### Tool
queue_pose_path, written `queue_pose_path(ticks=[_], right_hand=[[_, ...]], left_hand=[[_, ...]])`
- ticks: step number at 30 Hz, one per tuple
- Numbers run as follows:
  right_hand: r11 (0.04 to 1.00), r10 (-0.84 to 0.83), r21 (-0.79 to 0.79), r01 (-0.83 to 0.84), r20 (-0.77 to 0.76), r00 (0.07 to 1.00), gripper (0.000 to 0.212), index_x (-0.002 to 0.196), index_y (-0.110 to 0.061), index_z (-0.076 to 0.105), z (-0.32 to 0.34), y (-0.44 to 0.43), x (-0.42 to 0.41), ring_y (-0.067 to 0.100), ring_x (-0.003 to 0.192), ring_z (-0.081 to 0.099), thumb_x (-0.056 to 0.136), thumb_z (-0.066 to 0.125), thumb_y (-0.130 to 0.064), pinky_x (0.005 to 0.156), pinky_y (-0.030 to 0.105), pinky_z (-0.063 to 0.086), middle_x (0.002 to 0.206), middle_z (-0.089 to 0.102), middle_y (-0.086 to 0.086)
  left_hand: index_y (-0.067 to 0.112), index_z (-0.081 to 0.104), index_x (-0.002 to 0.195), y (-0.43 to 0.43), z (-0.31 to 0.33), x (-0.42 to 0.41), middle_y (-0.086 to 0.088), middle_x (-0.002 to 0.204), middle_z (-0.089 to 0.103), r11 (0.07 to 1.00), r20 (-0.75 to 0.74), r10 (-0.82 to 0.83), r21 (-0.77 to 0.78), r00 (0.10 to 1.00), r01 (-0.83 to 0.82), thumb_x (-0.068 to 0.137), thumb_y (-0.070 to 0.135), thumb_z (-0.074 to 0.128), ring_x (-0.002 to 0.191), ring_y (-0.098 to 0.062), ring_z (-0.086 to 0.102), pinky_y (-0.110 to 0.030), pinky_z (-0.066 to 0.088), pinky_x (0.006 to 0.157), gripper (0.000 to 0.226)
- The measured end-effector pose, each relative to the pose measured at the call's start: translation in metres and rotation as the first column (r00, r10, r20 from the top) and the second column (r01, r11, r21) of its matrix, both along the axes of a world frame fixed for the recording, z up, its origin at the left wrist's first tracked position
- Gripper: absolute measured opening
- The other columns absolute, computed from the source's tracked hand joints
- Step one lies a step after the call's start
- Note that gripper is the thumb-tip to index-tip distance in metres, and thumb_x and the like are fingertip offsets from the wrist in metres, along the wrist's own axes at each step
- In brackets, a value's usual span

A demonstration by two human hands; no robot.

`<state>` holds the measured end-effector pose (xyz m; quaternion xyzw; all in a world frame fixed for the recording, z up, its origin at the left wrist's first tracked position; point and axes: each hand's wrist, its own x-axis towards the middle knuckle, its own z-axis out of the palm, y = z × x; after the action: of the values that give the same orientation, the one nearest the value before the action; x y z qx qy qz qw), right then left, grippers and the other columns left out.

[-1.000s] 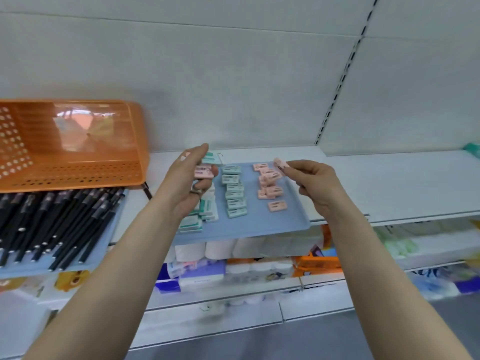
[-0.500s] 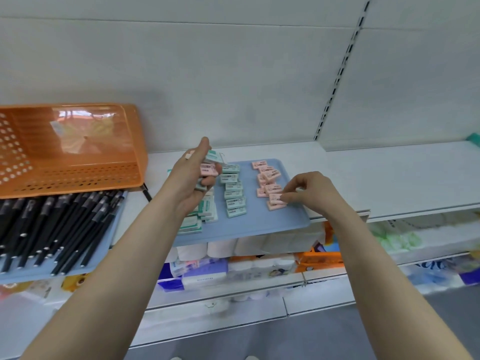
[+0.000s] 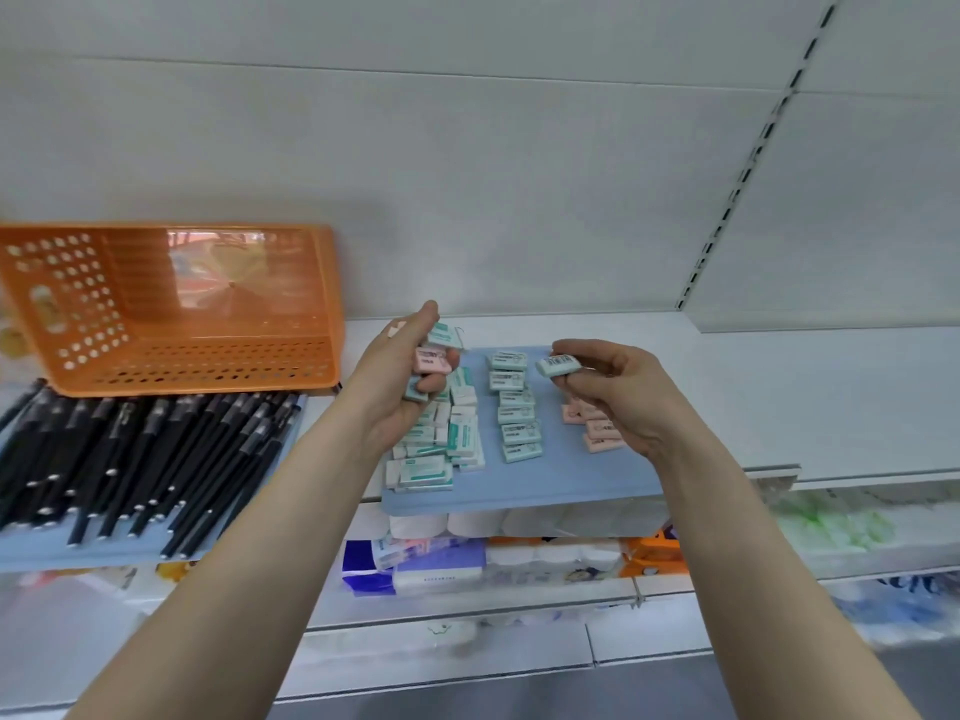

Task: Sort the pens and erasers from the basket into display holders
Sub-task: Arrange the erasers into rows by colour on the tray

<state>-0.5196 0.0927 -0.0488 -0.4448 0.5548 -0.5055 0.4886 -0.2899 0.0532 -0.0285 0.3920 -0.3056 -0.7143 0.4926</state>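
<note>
Erasers [image 3: 514, 407] and pens [image 3: 140, 459] are set out on a white shelf [image 3: 779, 397], which I am viewing through the head camera. A blue tray [image 3: 545, 485] on that shelf serves as my reference.

Below the tray, a lower shelf holds paper rolls and tissue packs [image 3: 436, 569]; the detail is blurred.

Well left of the tray, the orange basket [image 3: 171, 314] lies tipped on its side with its mouth facing me. Its lower wall sits over the far ends of the pens.

Left of the tray and in front of the basket, a second blue holder [image 3: 31, 553] carries the black pens in a slanted pile.

On the tray, a loose heap of mint erasers [image 3: 441, 454] occupies the left end. The neat column of mint erasers runs down the middle. Pink erasers [image 3: 600, 433] lie toward the right, partly hidden by a hand.

The left hand [image 3: 400, 387] is over the tray's far left corner, fingers curled round a small clutch of erasers. One is a pink eraser [image 3: 431, 360], and I count at least two mint ones with it.

The right hand [image 3: 623, 397] is over the tray's right half. Its thumb and forefinger pinch a single mint eraser [image 3: 558, 365], held off the tray just right of the column's far end.
</note>
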Motion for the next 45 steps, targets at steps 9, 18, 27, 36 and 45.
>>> queue_pose_path(ticks=[9,18,27,36,45], right_hand=[[0.992,-0.125,0.019,0.124,0.078,0.989,0.014,0.103,-0.001,0.07,-0.003,-0.015,0.012,0.013,0.076,0.072,0.09,0.066,-0.002,0.071,0.018,0.057,0.085,0.075,0.009],[0.992,-0.119,0.067,0.11,0.145,0.982,0.013,0.103,-0.003,0.067,-0.001,-0.018,0.018,0.018,0.079,0.073,0.092,0.063,0.001,0.071,0.018,0.058,0.088,0.075,0.013],[0.984,-0.175,0.019,0.176,-0.043,0.984,0.01,0.098,-0.005,0.069,-0.003,-0.025,0.016,0.012,0.068,0.065,0.087,0.07,-0.005,0.058,0.018,0.051,0.078,0.069,0.008],[0.992,-0.112,0.021,0.122,-0.265,0.958,0.007,0.091,-0.009,0.069,-0.01,-0.028,0.025,0.01,0.063,0.059,0.086,0.069,-0.005,0.055,0.019,0.046,0.073,0.066,0.004],[0.998,0.01,-0.045,-0.039,-0.52,0.854,0.025,0.107,-0.019,0.067,0.002,-0.031,0.03,0.012,0.057,0.057,0.098,0.049,-0.005,0.054,0.015,0.047,0.088,0.06,0.001]], left_hand=[[0.014,0.047,0.093,-0.011,-0.004,0.016,-0.014,0.067,0.057,1.0,0.002,0.006,-0.003,1.0,-0.006,0.095,0.028,0.06,0.054,-0.014,0.051,-0.014,0.026,0.032,0.019],[0.014,0.046,0.099,-0.02,-0.005,0.019,-0.015,0.068,0.059,1.0,0.005,-0.027,0.013,1.0,0.027,0.093,0.03,0.062,0.053,-0.014,0.046,-0.015,0.029,0.033,0.023],[0.011,0.047,0.098,-0.02,-0.004,0.022,-0.018,0.087,0.051,0.999,-0.029,-0.022,0.029,0.999,0.023,0.094,0.014,0.059,0.045,-0.011,0.054,-0.015,0.027,0.033,0.013],[0.008,0.054,0.103,-0.016,-0.004,0.027,-0.019,0.073,0.068,1.0,0.009,-0.017,0.025,1.0,0.017,0.095,0.001,0.05,0.068,-0.019,0.067,-0.016,0.024,0.031,0.012],[0.009,0.056,0.1,-0.015,-0.003,0.031,-0.023,0.076,0.068,0.999,0.041,-0.025,0.026,0.999,0.024,0.094,0.006,0.056,0.057,-0.015,0.063,-0.015,0.026,0.033,0.007]])
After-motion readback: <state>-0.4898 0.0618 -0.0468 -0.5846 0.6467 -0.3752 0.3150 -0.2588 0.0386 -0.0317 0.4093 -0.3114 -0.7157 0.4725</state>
